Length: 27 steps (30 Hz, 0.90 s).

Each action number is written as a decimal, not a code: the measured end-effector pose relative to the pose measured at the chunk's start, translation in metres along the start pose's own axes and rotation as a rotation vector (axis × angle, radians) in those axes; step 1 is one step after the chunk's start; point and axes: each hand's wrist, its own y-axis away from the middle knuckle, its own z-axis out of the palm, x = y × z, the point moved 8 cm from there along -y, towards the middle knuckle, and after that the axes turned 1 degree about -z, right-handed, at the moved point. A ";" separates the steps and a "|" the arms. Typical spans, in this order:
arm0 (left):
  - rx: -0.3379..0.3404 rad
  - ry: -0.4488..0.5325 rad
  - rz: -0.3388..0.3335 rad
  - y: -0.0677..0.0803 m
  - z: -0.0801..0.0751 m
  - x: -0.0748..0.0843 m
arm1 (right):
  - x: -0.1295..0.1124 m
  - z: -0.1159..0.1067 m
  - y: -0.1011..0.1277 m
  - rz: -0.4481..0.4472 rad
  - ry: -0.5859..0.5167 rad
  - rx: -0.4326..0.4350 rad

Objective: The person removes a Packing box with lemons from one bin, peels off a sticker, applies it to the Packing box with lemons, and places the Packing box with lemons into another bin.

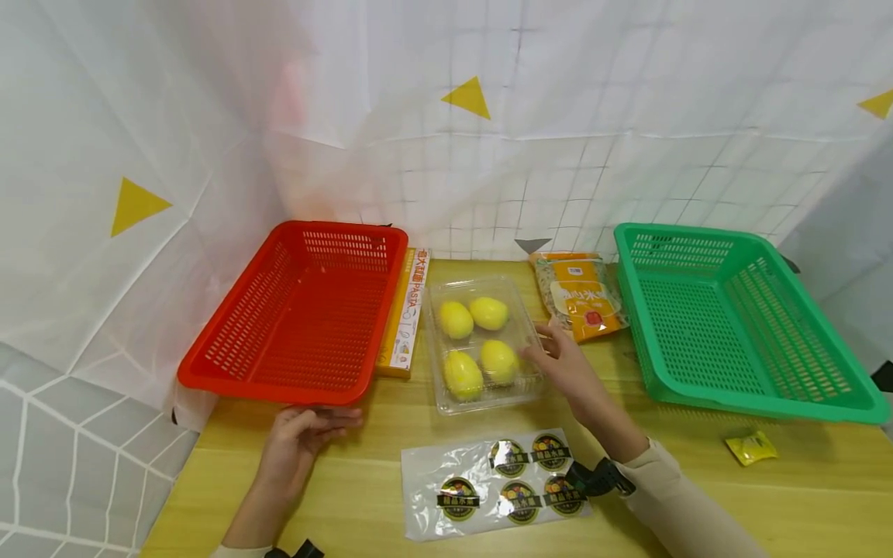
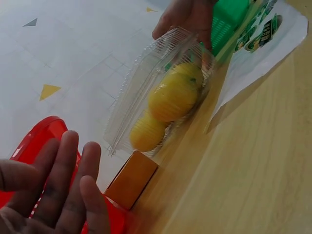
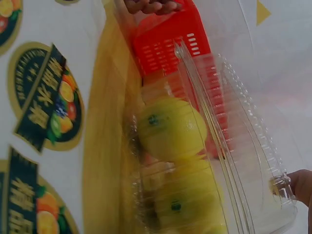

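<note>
A clear plastic clamshell (image 1: 488,399) (image 2: 141,83) (image 3: 243,146) holding several lemons (image 1: 463,372) (image 2: 173,95) (image 3: 170,129) lies flat mid-table. My right hand (image 1: 551,356) (image 2: 187,17) touches its right edge with fingers nearly straight. One fingertip (image 3: 303,185) shows at the lid's corner. My left hand (image 1: 307,434) (image 2: 58,195) rests relaxed on the table. It lies just before the front rim of the red basket (image 1: 307,310) (image 2: 39,134) (image 3: 165,39) and holds nothing.
A pasta box (image 1: 408,310) (image 2: 131,178) lies between the red basket and the clamshell. An orange grain bag (image 1: 582,294) sits beside the green basket (image 1: 705,325) at the right. A sticker sheet (image 1: 488,480) (image 3: 44,102) and a small yellow packet (image 1: 751,447) lie near the front.
</note>
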 end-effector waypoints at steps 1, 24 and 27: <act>-0.022 -0.009 0.002 -0.001 0.003 -0.001 | 0.001 0.000 0.001 0.003 -0.002 0.000; -0.482 -0.279 0.059 -0.018 0.100 -0.014 | 0.012 -0.011 0.011 0.020 -0.056 0.021; -0.405 -0.378 0.058 -0.023 0.102 -0.016 | 0.013 -0.017 0.008 0.007 -0.093 0.026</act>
